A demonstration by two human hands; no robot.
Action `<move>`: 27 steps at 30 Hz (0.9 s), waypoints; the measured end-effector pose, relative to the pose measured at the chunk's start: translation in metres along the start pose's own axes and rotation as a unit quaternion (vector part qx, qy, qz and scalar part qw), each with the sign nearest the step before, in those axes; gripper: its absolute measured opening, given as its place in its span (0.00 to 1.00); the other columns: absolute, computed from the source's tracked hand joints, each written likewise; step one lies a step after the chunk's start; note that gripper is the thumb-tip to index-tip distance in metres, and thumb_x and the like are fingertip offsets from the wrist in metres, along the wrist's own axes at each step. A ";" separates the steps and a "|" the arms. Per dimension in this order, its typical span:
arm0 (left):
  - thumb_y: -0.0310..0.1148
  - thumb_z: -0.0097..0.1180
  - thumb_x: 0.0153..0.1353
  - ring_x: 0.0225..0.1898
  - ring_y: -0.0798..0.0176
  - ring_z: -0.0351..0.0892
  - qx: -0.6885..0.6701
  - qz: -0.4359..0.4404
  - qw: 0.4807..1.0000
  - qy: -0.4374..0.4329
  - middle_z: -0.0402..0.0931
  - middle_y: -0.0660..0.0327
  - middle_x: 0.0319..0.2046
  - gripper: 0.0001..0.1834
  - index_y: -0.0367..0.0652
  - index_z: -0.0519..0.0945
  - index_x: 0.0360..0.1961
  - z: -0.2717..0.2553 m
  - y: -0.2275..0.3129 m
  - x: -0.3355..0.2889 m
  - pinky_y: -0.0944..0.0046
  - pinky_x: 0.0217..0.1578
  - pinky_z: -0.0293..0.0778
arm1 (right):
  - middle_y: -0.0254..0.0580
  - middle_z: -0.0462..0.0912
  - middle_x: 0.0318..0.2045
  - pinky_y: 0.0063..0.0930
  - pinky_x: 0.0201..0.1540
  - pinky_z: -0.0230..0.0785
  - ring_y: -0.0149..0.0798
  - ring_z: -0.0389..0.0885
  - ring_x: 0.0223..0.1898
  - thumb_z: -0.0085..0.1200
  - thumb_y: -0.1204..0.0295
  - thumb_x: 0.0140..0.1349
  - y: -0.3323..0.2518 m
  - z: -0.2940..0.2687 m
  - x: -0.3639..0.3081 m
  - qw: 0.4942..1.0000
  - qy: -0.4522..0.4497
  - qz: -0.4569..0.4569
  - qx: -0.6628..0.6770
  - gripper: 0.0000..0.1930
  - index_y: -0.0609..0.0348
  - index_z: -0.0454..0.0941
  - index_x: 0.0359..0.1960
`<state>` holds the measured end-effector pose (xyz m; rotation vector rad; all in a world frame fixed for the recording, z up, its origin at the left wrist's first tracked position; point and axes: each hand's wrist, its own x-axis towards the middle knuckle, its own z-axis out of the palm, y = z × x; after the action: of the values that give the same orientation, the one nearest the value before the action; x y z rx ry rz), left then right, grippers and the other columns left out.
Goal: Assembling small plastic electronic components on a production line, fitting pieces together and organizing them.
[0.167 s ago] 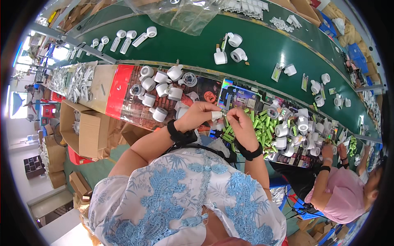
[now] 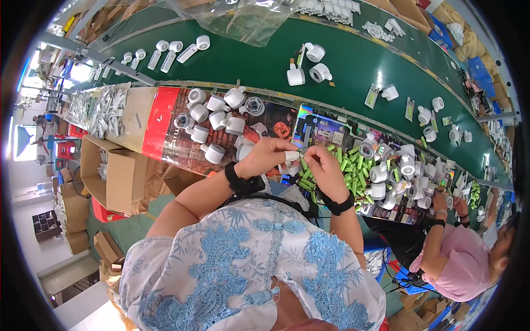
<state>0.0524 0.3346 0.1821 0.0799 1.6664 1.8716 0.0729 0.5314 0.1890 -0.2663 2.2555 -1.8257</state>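
My left hand (image 2: 265, 158) is closed in a pinch, with white tape around one finger. Close beside it, my right hand (image 2: 327, 172) is pinched too, fingertips almost meeting those of the left. Whatever sits between the fingertips is too small and covered to name. Right beside my right hand lies a heap of bright green cylindrical battery-like pieces (image 2: 353, 170) on the printed work surface. White round-headed housings (image 2: 407, 165) are piled to the right of the heap. Another group of such white housings (image 2: 234, 126) stands on the left, beyond my left hand.
A green conveyor belt (image 2: 243, 66) runs behind the bench, carrying scattered white units. Clear plastic film (image 2: 243, 22) hangs over its far side. At left are bagged parts (image 2: 105, 110) and an open cardboard box (image 2: 124, 176). A co-worker in pink (image 2: 455, 259) works at right.
My hands stay nearly in place, fingertips together. At the right, the co-worker's hands have shifted slightly.
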 end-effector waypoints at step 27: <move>0.18 0.46 0.53 0.44 0.66 0.73 0.157 0.069 0.978 0.119 0.74 0.58 0.43 0.20 0.35 0.71 0.49 -0.033 0.005 -0.004 0.68 0.45 0.69 | 0.35 0.74 0.36 0.28 0.45 0.65 0.32 0.72 0.39 0.45 0.74 0.60 0.066 -0.175 -0.077 0.931 0.365 0.018 0.005 0.02 0.56 0.70 0.32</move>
<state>0.0389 0.3037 0.1809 0.1072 2.1632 1.7542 0.0967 0.7305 0.1638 0.5532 2.6580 -2.1604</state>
